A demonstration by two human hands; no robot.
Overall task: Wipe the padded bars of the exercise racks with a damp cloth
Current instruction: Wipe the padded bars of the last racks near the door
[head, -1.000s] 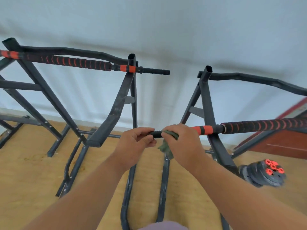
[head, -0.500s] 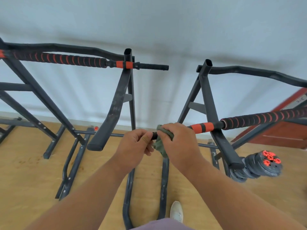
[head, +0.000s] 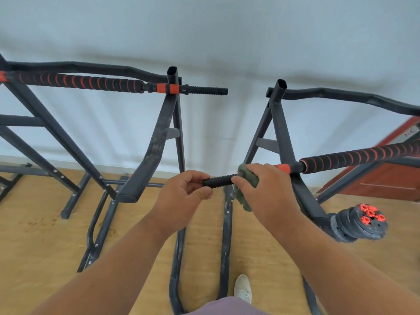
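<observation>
**Both hands on the ribbed bar end**

The left hand (head: 181,196) curls its fingers around the tip of the black ribbed bar end (head: 218,180). Just beside it, the right hand (head: 263,189) clamps a crumpled green damp cloth (head: 246,178) around the same bar, near the orange collar (head: 283,168). Beyond the right hand runs the black-and-orange spiral foam-padded bar (head: 359,156).

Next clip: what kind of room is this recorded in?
Most likely a home or small gym room. Two black steel exercise racks stand against a plain pale wall, a bar with red-striped foam padding rests on one, and stacked weight plates lie on the wooden floor.
</observation>
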